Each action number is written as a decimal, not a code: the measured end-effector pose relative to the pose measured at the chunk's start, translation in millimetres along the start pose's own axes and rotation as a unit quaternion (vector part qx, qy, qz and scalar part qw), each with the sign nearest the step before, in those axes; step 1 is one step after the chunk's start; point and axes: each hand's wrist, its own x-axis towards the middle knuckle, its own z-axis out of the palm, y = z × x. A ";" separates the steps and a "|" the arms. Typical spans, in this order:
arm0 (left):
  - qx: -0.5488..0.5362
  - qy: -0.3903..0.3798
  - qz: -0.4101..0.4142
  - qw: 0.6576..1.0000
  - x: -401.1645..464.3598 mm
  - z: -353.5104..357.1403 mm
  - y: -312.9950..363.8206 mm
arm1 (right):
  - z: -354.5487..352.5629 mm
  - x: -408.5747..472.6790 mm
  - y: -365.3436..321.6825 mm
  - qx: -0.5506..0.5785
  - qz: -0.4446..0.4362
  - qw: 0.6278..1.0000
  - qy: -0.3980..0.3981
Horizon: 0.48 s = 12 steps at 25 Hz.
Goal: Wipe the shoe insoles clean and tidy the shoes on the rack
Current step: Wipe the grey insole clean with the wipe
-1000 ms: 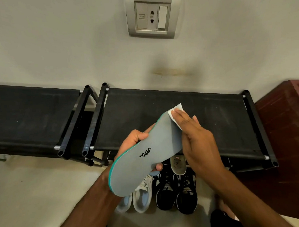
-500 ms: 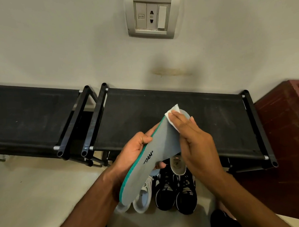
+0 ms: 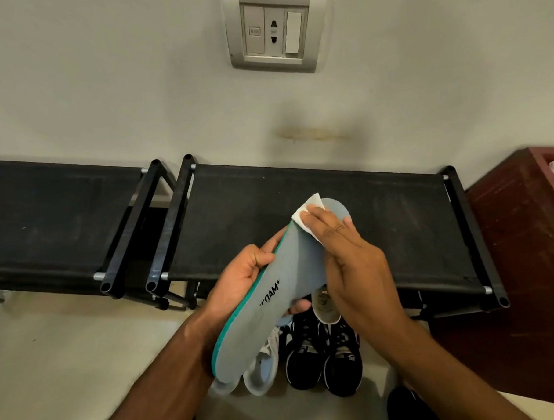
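Note:
A grey insole with a teal edge and black lettering is held up over the shoes. My left hand grips it at the middle, fingers curled round its edge. My right hand presses a white wipe flat against the insole's toe end. Below on the floor stand a white and grey pair of sneakers and a black pair of sneakers, one with a pale insole sticking out. The black shoe rack stands behind.
A second black rack stands to the left, both against a pale wall with a socket plate. A dark red cabinet is on the right. A black shoe shows at the bottom edge.
The insole has turned more upright and edge-on in my left hand. My right hand with the wipe has slid a little toward the toe end.

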 end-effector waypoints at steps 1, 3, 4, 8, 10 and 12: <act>-0.014 0.002 0.012 1.000 -0.2 3.4 -0.1 | -1.5 0.5 0.4 0.009 0.011 1.000 0.001; -0.005 0.047 0.045 0.998 0.6 9.2 -2.2 | 2.2 -2.7 -5.7 0.010 -0.002 1.000 -0.005; -0.012 0.060 0.056 0.997 0.7 11.9 -4.0 | 5.3 -4.9 -10.1 0.008 -0.011 1.000 -0.008; -0.138 0.026 0.024 0.990 -5.4 16.6 -7.1 | 17.1 -8.9 -21.5 0.027 -0.033 0.999 -0.014; -0.137 0.005 0.009 0.990 -6.7 19.8 -7.6 | 19.1 -9.9 -19.6 0.031 -0.043 0.998 -0.024; -0.037 0.024 0.032 0.999 -7.6 17.5 -11.3 | 13.3 -5.7 -5.3 0.028 -0.013 0.999 -0.013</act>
